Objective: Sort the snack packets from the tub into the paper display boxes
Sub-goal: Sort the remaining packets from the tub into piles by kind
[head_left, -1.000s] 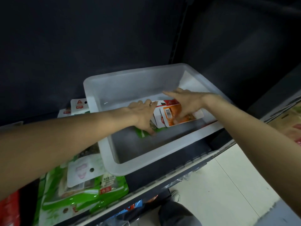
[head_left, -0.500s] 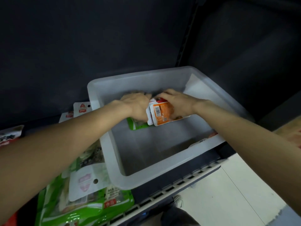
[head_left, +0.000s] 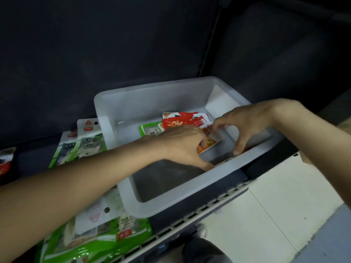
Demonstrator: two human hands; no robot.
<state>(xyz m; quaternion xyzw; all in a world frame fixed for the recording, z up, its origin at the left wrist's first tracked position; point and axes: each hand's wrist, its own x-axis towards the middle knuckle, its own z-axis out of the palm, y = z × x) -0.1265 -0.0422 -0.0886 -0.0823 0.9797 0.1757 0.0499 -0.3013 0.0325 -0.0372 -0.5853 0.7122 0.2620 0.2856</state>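
At centre frame, inside the tub [head_left: 117,114], both hands gather 3 snack packets [head_left: 182,121]: left hand [head_left: 182,147] grasping the orange packet [head_left: 209,142], right hand [head_left: 245,122] pinching its corner. Best square them together before lifting.

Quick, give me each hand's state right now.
Left hand: fingers curled on the orange packet in the tub, holding it.
Right hand: fingertips pinching the same packet's top edge; thumb spread towards the tub's near wall.
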